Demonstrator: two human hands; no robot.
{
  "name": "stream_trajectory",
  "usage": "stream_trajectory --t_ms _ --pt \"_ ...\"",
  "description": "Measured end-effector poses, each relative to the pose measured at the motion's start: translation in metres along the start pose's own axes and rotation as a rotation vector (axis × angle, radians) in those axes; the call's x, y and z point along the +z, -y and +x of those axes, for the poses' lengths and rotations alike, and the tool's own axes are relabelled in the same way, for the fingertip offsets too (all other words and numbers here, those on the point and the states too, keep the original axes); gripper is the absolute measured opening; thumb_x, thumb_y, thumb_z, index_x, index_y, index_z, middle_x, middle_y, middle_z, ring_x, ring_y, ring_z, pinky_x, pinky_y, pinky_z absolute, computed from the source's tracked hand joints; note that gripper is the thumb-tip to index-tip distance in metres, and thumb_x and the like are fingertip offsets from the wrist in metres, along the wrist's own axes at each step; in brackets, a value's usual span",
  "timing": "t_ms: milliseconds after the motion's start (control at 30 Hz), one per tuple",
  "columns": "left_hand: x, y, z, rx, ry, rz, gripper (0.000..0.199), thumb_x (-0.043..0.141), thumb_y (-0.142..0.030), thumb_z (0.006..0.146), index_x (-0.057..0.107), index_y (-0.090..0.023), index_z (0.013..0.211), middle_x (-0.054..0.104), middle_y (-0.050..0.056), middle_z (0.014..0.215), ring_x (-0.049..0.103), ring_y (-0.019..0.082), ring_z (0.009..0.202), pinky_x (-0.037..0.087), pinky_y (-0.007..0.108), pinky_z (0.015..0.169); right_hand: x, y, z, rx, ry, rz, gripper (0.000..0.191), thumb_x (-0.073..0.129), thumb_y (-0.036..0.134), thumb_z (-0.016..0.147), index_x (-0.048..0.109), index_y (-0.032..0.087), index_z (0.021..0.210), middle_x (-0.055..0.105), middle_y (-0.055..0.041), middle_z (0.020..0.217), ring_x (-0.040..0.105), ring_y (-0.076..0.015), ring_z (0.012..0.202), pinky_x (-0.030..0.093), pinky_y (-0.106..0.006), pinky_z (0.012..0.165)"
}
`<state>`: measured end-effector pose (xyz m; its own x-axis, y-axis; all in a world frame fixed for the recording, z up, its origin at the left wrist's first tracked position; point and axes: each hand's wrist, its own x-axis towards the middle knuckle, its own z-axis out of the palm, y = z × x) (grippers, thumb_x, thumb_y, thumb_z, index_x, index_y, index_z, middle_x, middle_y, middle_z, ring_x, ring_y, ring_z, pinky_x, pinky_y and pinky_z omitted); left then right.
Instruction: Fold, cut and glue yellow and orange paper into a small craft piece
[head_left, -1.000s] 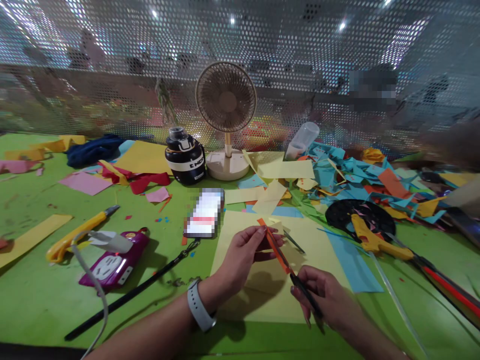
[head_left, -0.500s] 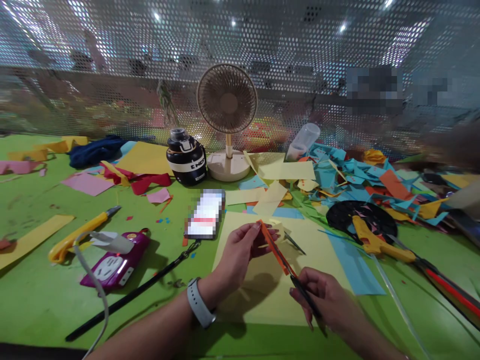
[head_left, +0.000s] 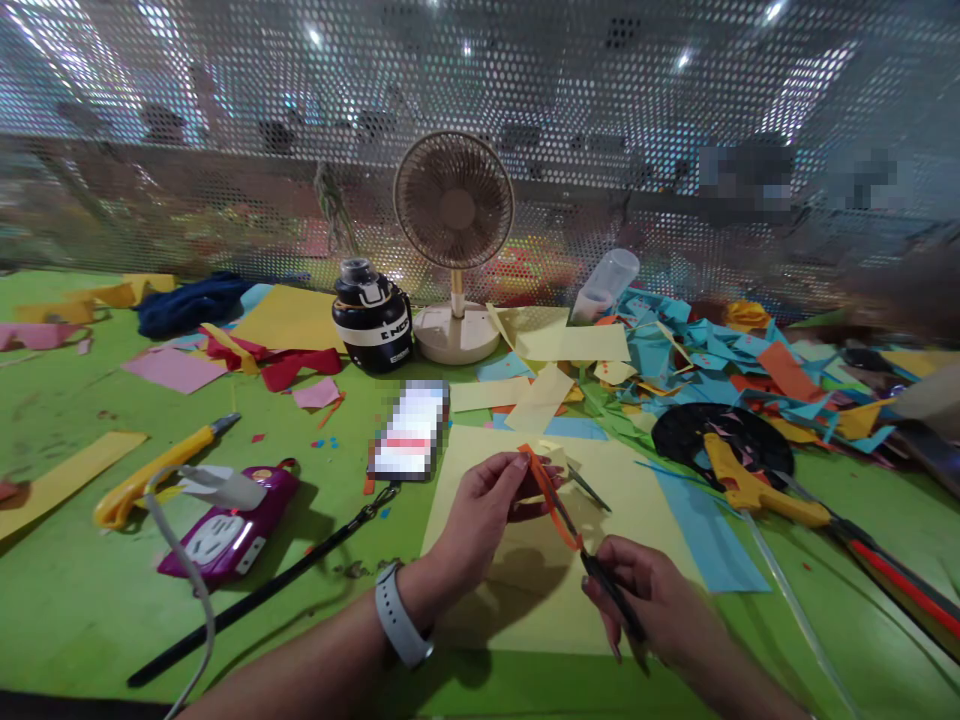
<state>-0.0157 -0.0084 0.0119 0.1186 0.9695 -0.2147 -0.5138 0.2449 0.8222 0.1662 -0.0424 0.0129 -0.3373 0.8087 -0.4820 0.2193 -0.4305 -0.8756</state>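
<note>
Gently bowed, narrow orange strip (head_left: 554,514), slanting from left hand (head_left: 486,508)

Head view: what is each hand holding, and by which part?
The left hand pinches an orange paper strip at its far end; the right hand holds scissors by the dark handles.

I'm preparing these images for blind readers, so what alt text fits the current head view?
The person's left hand pinches an orange paper strip while the right hand holds dark-handled scissors to it, above a pale yellow sheet on a green table. Behind stand a fan and a dark bottle, with colorful paper scraps heaped to the right.
</note>
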Motion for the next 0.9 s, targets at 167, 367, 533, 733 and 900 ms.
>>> stream_trajectory --t_ms 167,367,533,733,900 --pt "0.001 0.000 0.000 0.010 0.020 0.037 0.027 0.063 -0.041 0.084 0.069 -0.015 0.087 0.074 0.011 0.098 0.069 0.026 0.094 0.056 0.036 0.078 -0.001 0.001 0.000 -0.005 0.003 -0.006 0.050 0.080 0.056 0.055 0.047 0.019 0.066 0.047 0.0077 0.050 0.041 -0.0054 0.042 0.035 -0.017 0.039" --pt "0.000 0.001 -0.001 0.009 0.013 0.040 0.029 0.066 -0.043 0.081 0.069 -0.015 0.087 0.074 0.011 0.095 0.070 0.026 0.092 0.056 0.036 0.076 -0.001 0.000 -0.001 -0.018 0.018 -0.007 0.050 0.078 0.057 0.058 0.048 0.019 0.067 0.046 0.0080 0.050 0.039 -0.0047 0.041 0.034 -0.016 0.038" --pt "0.000 0.001 -0.001 0.014 0.020 0.047 0.029 0.064 -0.043 0.083 0.069 -0.014 0.089 0.074 0.012 0.096 0.070 0.024 0.090 0.056 0.033 0.075 -0.001 -0.003 0.000 -0.031 0.016 -0.009 0.049 0.078 0.057 0.059 0.050 0.018 0.068 0.046 0.0081 0.050 0.039 -0.0045 0.042 0.035 -0.016 0.039" --pt "0.000 0.001 0.000 -0.011 -0.016 0.005 0.030 0.067 -0.042 0.080 0.069 -0.013 0.090 0.074 0.013 0.094 0.070 0.026 0.091 0.055 0.036 0.078 -0.003 -0.009 0.002 -0.031 -0.001 -0.009 0.050 0.079 0.057 0.058 0.047 0.019 0.066 0.046 0.0084 0.049 0.040 -0.0052 0.041 0.038 -0.017 0.040" --pt "0.000 0.001 0.001 -0.007 -0.048 -0.004 0.028 0.068 -0.040 0.079 0.068 -0.014 0.087 0.074 0.013 0.094 0.070 0.026 0.089 0.056 0.035 0.075 -0.002 -0.008 0.003 -0.019 -0.025 0.005 0.051 0.081 0.056 0.053 0.047 0.019 0.065 0.047 0.0082 0.050 0.041 -0.0054 0.041 0.038 -0.017 0.039"
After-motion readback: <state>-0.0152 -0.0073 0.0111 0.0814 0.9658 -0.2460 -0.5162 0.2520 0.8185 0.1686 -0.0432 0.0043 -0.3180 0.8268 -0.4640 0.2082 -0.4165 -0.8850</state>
